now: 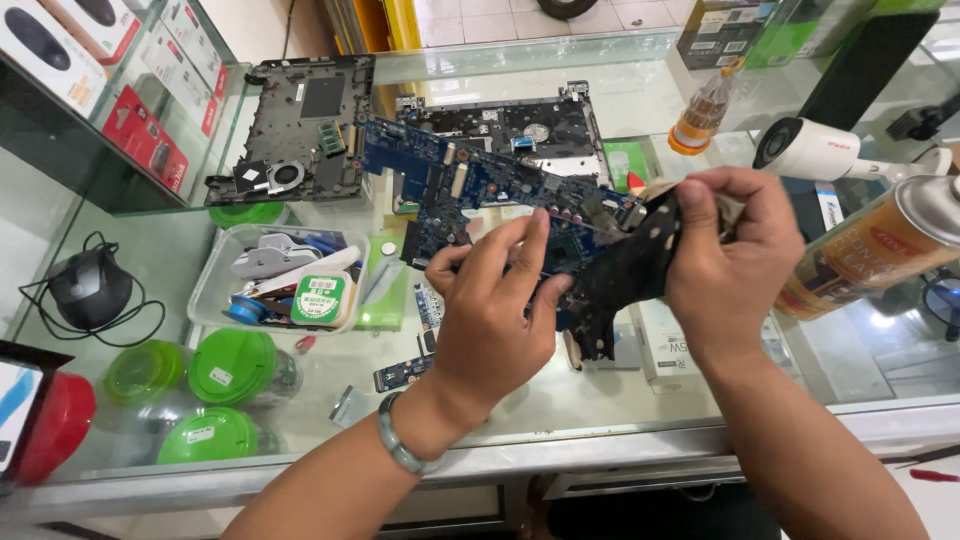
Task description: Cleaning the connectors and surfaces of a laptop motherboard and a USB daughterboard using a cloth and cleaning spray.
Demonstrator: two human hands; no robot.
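1. A blue circuit board is held up over the glass surface, tilted, with its far end reaching toward the open laptop shells.
2. The left hand is closed on the near edge of the board: the thumb is pressed on one side, the fingers on top, so the grip is pinched on the board itself.
3. A green bangle is worn on the left wrist.
4. The right hand is pressed together around a black sheet with pale dots, which is draped over the right end of the board; a bit of pale cloth is seen at the fingertips.
5. Whether the sheet is stuck to the board or only laid against it cannot be told.
6. Two opened laptop shells are laid on the surface behind the board, one dark grey with a fan, the other just beside it.
7. A clear tray of tools and tape is placed to the left, near the board.
8. Jars with green lids are set in front of the tray.
9. A black mouse with its cord is seen at the far left, under the glass.
10. A spray can and a white camera are seen to the right, near the right hand.
11. A small bottle of orange liquid is stood further back.
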